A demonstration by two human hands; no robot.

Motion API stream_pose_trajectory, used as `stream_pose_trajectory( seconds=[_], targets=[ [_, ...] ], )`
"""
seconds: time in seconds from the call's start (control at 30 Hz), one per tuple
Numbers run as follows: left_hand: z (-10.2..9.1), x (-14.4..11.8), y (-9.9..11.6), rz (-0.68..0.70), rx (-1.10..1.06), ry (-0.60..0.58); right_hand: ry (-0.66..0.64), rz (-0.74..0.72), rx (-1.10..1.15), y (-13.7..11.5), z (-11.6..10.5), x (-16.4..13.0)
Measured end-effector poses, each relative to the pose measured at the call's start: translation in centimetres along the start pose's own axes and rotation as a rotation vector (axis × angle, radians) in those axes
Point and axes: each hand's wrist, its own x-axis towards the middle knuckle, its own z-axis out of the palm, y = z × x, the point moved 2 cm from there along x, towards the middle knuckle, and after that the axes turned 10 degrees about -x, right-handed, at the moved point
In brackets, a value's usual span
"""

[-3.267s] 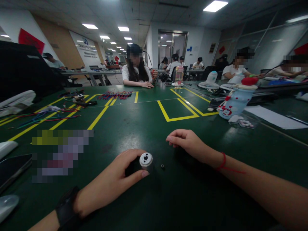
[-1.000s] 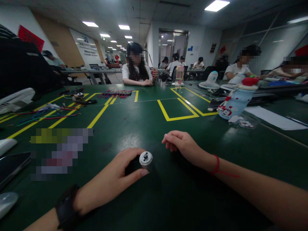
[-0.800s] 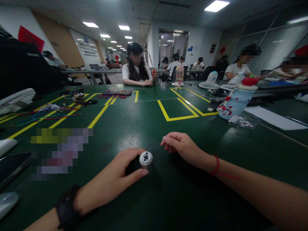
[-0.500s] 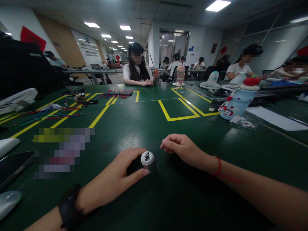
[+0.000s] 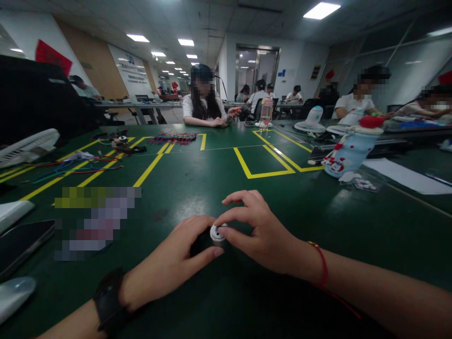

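A small silver motor [image 5: 217,239] stands upright on the green table, with a round pale top face. My left hand [image 5: 180,256] holds it from the left, thumb at the near side and forefinger at the far side. Over its top, the thumb and forefinger of my right hand [image 5: 257,230] pinch at the shaft in the middle; the fingertips hide most of that shaft. The other fingers of my right hand are lifted and spread. A black watch is on my left wrist, and a red string circles my right wrist.
Loose coloured wires [image 5: 81,165] and a bundle of wires [image 5: 173,138] lie at the left and back. A phone [image 5: 24,247] and a mouse [image 5: 16,299] are at the left edge. To the right stands a blue bottle [image 5: 353,150]. Across the table sits a person [image 5: 203,106].
My right hand has moved left from the table beside the motor onto its top, its forefinger and thumb now at the shaft. My left hand keeps its hold on the motor.
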Motion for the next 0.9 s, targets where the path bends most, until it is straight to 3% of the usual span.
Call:
stream_pose_trajectory(
  seconds=[0.27, 0.57, 0.77, 0.9],
  targets=[
    [-0.1, -0.1, 0.1, -0.001, 0.004, 0.021, 0.05, 0.042, 0.12, 1.2, -1.0, 0.4],
    [-0.4, -0.3, -0.1, -0.048, 0.008, 0.042, -0.352, -0.043, 0.029, 3.7, -1.6, -0.7],
    [-0.4, -0.4, -0.3, -0.08, 0.006, 0.025, -0.415, -0.057, -0.016, 4.1, -1.0, -0.9],
    [-0.4, -0.4, -0.3, -0.068, -0.008, 0.027, -0.42, -0.003, 0.139, 4.3, -1.3, -0.6]
  ],
)
